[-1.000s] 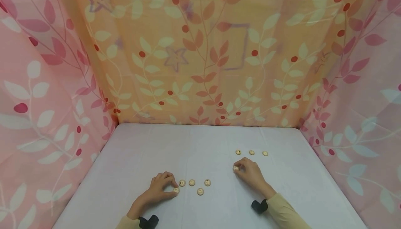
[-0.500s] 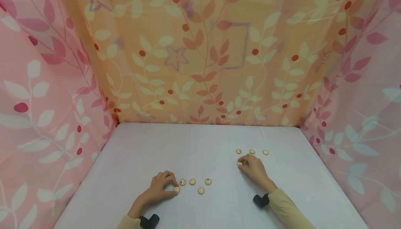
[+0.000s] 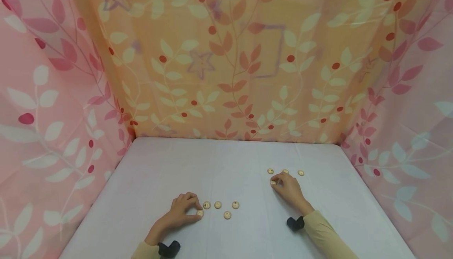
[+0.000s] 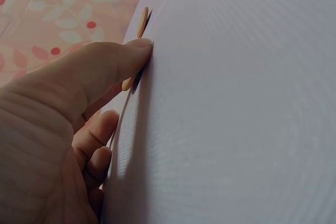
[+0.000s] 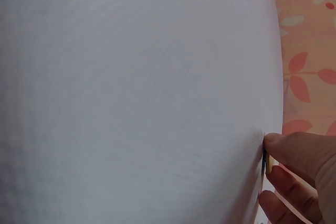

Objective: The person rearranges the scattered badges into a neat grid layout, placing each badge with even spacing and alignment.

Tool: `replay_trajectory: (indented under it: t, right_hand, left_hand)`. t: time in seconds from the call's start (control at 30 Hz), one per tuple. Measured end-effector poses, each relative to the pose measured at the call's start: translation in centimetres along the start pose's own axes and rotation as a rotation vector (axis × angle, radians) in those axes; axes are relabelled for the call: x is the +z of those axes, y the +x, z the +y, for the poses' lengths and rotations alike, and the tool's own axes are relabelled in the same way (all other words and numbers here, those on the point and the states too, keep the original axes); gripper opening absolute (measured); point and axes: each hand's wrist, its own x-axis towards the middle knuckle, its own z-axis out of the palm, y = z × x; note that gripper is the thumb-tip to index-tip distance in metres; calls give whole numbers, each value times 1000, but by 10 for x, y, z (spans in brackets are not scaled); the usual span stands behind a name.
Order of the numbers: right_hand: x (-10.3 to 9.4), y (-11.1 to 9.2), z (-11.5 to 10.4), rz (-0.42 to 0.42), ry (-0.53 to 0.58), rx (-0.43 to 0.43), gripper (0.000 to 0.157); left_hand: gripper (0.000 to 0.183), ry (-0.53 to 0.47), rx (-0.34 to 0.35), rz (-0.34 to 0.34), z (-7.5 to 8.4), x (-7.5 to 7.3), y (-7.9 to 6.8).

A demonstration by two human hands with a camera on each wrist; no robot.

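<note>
In the head view, my left hand (image 3: 182, 210) rests low on the table, left of centre, thumb and index finger pinching a small round wooden disc (image 3: 200, 213) with dark marks. Several similar discs lie just to its right, one wooden disc (image 3: 227, 215) nearer the front edge than the others. My right hand (image 3: 289, 188) pinches another wooden disc (image 3: 273, 182) between thumb and fingertips, close over the cloth. Right behind it runs a row of three discs, with the left disc (image 3: 270, 171) and right disc (image 3: 301, 172) in plain sight and the middle one partly covered by the hand.
A white cloth covers the table (image 3: 170, 164). Patterned curtains enclose it: an orange one (image 3: 226, 74) at the back and pink ones (image 3: 53, 133) at both sides. A black wrist device (image 3: 169, 248) sits at each sleeve.
My right hand has slid its disc back and slightly right, toward the row of three. The left hand keeps its place on its disc; the head view has shifted a little.
</note>
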Motion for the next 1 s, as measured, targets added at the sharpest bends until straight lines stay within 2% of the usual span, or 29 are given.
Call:
replay_trajectory:
  t: [0.47,0.73,1.0]
  right_hand:
    - [0,0,0,-2,-3,-17,18]
    - [1,-1,-4,58,-58,-65,19]
    - [3,-1,-14,28,-60,-30,19]
  left_hand:
    - [18,12,-12,-8,1,0,1]
    - [18,23,-7,-3,1,0,1]
    - [18,15,-7,-3,1,0,0]
